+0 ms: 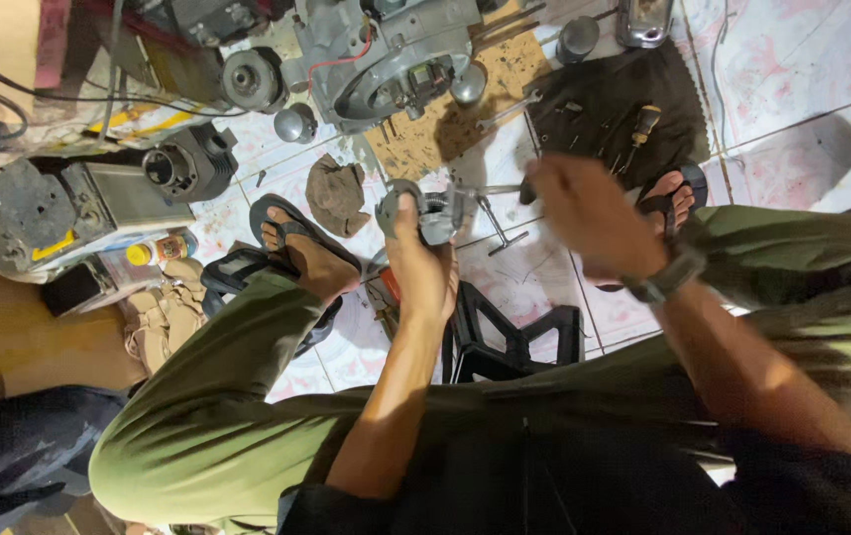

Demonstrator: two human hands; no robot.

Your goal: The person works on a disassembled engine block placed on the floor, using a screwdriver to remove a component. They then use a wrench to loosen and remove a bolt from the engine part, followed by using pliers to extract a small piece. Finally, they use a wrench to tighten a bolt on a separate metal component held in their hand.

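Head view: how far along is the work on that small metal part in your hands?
Done: the engine case lies opened on the floor, and a cylinder sits apart from it. In hand: the left hand grips a small grey metal part while the right hand works a T-handle wrench on it. Left: loose pieces and tools lie spread on the dark cloth; nothing looks reassembled.

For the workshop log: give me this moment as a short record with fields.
setting: tiled floor, person seated, sandalled feet apart
left hand: grip closed around a small grey metal part
right hand: blurred, closed on a T-handle tool that meets the part
ahead: engine casing on cardboard, dark cloth with tools
left side: cylinder block, brown rag
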